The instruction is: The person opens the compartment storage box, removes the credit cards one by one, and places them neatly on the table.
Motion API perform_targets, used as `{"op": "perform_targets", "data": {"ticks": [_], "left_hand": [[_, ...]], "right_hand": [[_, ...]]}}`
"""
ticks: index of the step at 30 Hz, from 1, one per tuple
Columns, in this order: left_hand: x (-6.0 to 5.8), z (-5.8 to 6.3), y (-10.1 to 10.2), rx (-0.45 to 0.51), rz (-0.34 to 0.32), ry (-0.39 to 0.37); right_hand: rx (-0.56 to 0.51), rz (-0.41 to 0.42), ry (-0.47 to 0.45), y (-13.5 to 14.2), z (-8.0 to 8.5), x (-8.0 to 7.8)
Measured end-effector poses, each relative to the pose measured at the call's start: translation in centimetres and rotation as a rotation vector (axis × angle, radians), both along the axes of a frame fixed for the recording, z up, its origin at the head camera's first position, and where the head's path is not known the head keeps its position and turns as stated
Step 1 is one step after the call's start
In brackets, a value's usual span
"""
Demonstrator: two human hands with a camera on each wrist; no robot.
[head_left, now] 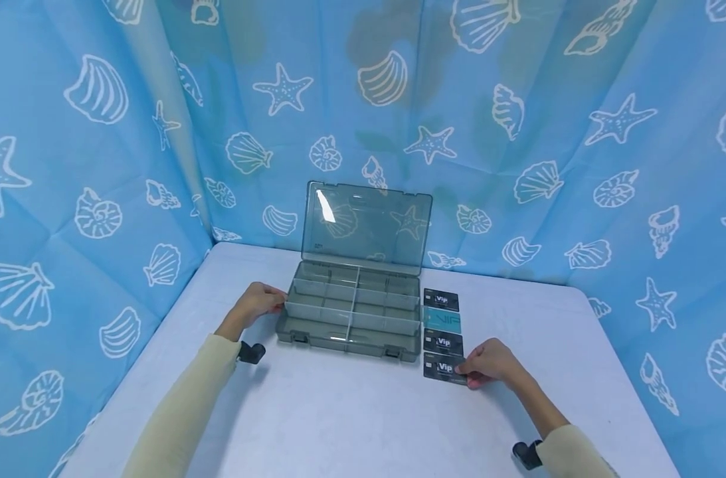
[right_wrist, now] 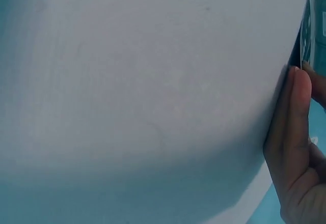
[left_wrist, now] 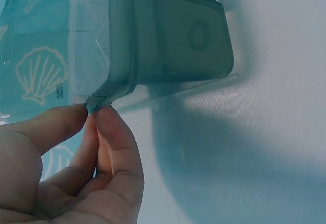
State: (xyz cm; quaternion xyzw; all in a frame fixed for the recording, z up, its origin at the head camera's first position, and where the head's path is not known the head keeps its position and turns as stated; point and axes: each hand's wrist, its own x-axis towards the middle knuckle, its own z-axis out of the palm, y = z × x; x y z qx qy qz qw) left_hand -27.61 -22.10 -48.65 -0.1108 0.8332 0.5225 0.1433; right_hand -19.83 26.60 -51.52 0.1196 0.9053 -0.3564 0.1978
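Note:
A grey translucent plastic compartment box (head_left: 371,343) sits on the table with its hinged lid (head_left: 365,229) raised. My left hand (head_left: 258,305) pinches the box's left rim between thumb and fingertips; the left wrist view shows this grip at the corner of the box (left_wrist: 178,46). To the right of the box, several cards lie in a column: a black Vip card (head_left: 441,299) at the back, a teal VIP card (head_left: 442,320), another black card (head_left: 443,342), and the nearest black Vip card (head_left: 437,369). My right hand (head_left: 493,362) pinches that nearest card's right edge, thumb on top.
White cloth covers the table (head_left: 339,418). Blue curtains (head_left: 363,119) with white shells and starfish enclose it at the back and both sides. Clear dividers (head_left: 351,302) split the box into several compartments. Dark wrist cameras (head_left: 252,352) sit at both cuffs.

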Motion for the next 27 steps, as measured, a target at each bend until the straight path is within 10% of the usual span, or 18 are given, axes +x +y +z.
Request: {"op": "perform_targets", "data": {"ticks": [16, 27], "left_hand": [[-0.2, 0.3, 0.1, -0.020, 0.013, -0.020], [0.1, 2.4, 5.1, -0.603, -0.368, 0.639]], "right_hand": [[0.126, 0.039, 0.012, -0.8, 1.7, -0.5], [0.412, 0.248, 0.691, -1.5, 5.0, -4.0]]}}
